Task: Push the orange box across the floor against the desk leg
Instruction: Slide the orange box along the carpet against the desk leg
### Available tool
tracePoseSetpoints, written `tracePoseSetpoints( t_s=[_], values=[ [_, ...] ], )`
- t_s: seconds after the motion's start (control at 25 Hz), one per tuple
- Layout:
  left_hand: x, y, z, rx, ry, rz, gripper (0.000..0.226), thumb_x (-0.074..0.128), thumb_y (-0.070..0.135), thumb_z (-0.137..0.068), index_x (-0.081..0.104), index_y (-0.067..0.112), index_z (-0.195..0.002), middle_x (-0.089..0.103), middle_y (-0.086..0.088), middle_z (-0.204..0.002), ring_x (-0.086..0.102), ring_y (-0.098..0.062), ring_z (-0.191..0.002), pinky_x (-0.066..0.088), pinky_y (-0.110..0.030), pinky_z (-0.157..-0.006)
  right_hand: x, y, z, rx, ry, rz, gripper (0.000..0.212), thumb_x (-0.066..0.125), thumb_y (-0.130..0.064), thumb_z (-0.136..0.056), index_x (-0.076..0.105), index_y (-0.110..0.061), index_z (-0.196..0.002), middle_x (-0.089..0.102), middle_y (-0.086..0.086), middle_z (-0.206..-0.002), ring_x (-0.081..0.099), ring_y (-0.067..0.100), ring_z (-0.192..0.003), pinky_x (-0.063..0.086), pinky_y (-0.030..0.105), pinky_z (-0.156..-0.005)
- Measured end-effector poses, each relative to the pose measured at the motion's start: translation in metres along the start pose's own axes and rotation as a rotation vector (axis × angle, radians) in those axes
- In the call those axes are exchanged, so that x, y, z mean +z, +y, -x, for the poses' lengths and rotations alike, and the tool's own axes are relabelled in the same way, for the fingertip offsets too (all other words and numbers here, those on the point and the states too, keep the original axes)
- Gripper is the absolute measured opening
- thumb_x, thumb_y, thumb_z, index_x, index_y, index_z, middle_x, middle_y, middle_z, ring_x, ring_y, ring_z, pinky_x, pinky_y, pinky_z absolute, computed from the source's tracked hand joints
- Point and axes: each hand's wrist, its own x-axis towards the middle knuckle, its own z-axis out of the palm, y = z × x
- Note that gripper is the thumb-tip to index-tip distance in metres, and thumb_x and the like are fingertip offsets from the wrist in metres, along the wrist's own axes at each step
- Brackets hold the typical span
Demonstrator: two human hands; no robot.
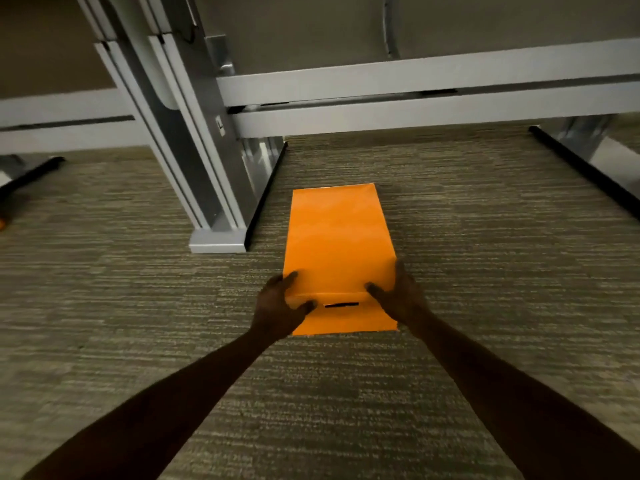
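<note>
Though the floor gap is small, the job's only partway: the desk leg stands to the left w/ a strip of carpet showing btwn its foot & the orange box, so no contact yet. Both the left hand & right hand grip a near corner, fingers curled round it. What's left is prob. a leftward shove to close that gap.

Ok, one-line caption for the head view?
Left hand and right hand grip the box on carpet, desk leg apart at left.
</note>
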Motion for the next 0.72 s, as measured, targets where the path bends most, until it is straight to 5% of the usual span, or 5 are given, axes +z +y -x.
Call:
tracePoseSetpoints(
  t_s=[0.24,0.48,0.72],
  values=[
    [0.012,0.009,-0.030,-0.043,-0.206,-0.042,0.132,0.084,0.066,-0.069,-0.001,0.033,-0.165,-0.020,-0.015,-0.171,0.003,-0.044,-0.159,0.031,-0.062,-0.122,-0.008,-0.016,-0.017,-0.055,-0.046,0.024,0.130,0.083,-0.061,-0.074,-0.001,-0.018,-0.164,0.016,0.014,-0.170,0.023,0.040,-0.154,0.029,0.058,-0.121],
    [0.003,0.002,-0.050,-0.085,-0.109,0.027,0.136,0.096,0.055,-0.056,0.021,0.021,-0.164,0.009,-0.016,-0.170,0.023,-0.040,-0.154,0.033,-0.055,-0.123,0.013,-0.027,-0.024,-0.035,-0.024,-0.056,0.116,0.080,-0.053,-0.082,0.006,-0.021,-0.165,0.020,0.017,-0.169,0.026,0.039,-0.152,0.031,0.052,-0.120],
    [-0.023,-0.036,-0.059,-0.100,-0.025,-0.057,0.134,0.091,0.063,-0.059,0.017,0.028,-0.164,0.002,-0.013,-0.172,0.024,-0.041,-0.154,0.036,-0.054,-0.121,0.042,-0.062,-0.035,-0.092,-0.080,-0.109,0.108,0.077,-0.050,-0.086,0.006,-0.026,-0.164,0.018,0.013,-0.170,0.025,0.036,-0.153,0.029,0.049,-0.120]
  ],
)
